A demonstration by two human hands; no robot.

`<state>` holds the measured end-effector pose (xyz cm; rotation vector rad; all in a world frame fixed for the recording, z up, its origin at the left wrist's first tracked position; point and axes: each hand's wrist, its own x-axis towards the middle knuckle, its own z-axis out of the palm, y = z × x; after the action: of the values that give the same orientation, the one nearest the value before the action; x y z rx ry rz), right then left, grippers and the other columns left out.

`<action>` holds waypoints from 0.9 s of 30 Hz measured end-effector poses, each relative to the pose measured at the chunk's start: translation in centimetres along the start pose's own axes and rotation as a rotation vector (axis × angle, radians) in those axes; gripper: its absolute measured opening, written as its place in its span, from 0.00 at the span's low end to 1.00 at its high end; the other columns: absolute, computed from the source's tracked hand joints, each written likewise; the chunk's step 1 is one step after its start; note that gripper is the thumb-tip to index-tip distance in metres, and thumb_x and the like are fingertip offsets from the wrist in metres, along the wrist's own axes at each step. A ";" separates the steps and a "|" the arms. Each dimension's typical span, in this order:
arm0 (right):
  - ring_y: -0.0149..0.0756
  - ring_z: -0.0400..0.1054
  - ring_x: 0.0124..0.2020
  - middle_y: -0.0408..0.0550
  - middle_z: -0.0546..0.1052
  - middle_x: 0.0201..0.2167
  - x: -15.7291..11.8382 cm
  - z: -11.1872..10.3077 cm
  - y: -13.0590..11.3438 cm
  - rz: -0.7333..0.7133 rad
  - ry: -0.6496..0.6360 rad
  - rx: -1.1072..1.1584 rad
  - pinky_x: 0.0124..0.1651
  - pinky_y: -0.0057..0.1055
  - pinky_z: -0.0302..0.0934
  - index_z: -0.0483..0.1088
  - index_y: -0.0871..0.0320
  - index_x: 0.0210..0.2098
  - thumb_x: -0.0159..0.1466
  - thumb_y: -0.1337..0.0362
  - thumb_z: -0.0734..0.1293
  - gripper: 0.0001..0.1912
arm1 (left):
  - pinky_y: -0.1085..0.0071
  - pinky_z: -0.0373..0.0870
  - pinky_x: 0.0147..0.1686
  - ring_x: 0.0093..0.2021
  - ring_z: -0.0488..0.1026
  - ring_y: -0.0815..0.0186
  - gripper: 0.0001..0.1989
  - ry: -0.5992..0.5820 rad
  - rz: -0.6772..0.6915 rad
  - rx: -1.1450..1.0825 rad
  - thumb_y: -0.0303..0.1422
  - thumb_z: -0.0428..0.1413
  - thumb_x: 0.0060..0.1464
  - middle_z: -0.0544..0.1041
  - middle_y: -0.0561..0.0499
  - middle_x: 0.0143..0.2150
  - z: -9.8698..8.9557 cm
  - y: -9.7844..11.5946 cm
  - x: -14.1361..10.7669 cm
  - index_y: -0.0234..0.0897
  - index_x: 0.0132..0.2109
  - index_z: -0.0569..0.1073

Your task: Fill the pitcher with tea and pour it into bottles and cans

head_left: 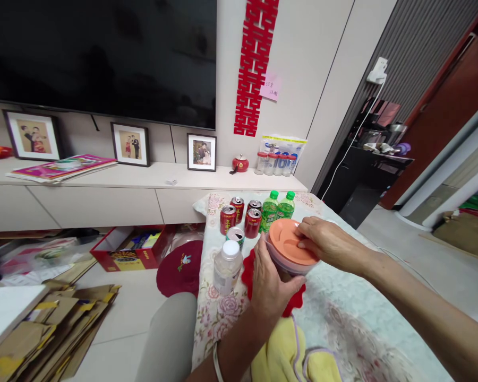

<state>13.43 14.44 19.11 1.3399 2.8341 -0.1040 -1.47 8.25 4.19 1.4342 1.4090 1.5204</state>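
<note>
- Currently, a clear plastic tub [286, 263] w/ an orange lid [286, 245] over its mouth is held just R of ctr frame, tilted a bit.
- Tub's side is gripped by the left hand [270, 284], fingers along its L wall, thumb spread below; a pale bangle [217, 362] is worn on that wrist.
- Lid's top is gripped by the right hand [321, 241], reaching in from the R edge, fingers bent; whether the lid is fully sealed can't be told.
- Beneath the tub & left hand, a red mat [293, 309] is partly seen; yellow cloth [282, 347] w/ lilac edging is bunched at bottom ctr.
- L of the left hand, a white-capped jar [226, 271] is stood upright; its label can't be read.
- Behind it, approx. mid-frame, five drink cans [252, 224] are grouped, mostly red, w/ two green-capped bottles [270, 209] just to their R.
- All are set on a floral tablecloth [223, 321].
- Upper L is filled by a TV [99, 58]; three framed photos [129, 144] are lined up below, on a long white cabinet [163, 175].
- At that cabinet's R end, a red pot [240, 164], red-lidded jars [269, 164] & a plastic pouch [297, 151] are kept.
- Lower L: flattened cardboard [59, 323] is piled.
</note>
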 end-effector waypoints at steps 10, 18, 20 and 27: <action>0.46 0.72 0.43 0.54 0.79 0.40 -0.1 0.1 0.6 -0.047 0.021 -0.007 0.45 0.39 0.64 0.74 0.57 0.38 0.72 0.67 0.66 0.06 | 0.42 0.59 0.78 0.79 0.60 0.38 0.60 -0.007 0.005 0.018 0.34 0.72 0.40 0.61 0.27 0.78 0.2 -0.3 0.1 0.33 0.75 0.50; 0.41 0.75 0.40 0.50 0.77 0.42 0.7 0.6 -0.1 -0.173 0.093 0.143 0.41 0.36 0.66 0.80 0.51 0.56 0.73 0.66 0.64 0.17 | 0.38 0.60 0.76 0.78 0.61 0.35 0.68 0.009 -0.005 0.045 0.35 0.75 0.35 0.61 0.25 0.77 1.0 -0.8 0.4 0.34 0.76 0.44; 0.41 0.74 0.39 0.49 0.78 0.41 1.0 0.9 -0.1 -0.170 0.115 0.163 0.41 0.36 0.67 0.81 0.50 0.53 0.73 0.64 0.64 0.15 | 0.39 0.62 0.75 0.77 0.63 0.35 0.65 0.053 0.018 0.087 0.35 0.74 0.35 0.64 0.26 0.75 1.4 -1.1 0.4 0.36 0.75 0.47; 0.44 0.76 0.35 0.49 0.81 0.36 1.6 2.3 0.4 -0.033 0.162 0.305 0.35 0.38 0.70 0.82 0.49 0.47 0.74 0.58 0.63 0.14 | 0.38 0.67 0.71 0.73 0.69 0.34 0.60 0.138 0.094 0.176 0.35 0.73 0.34 0.69 0.27 0.70 2.2 -1.8 0.3 0.35 0.72 0.52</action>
<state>12.62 15.77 16.71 1.4085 3.0744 -0.4660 0.15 9.58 2.28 1.5446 1.6119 1.6142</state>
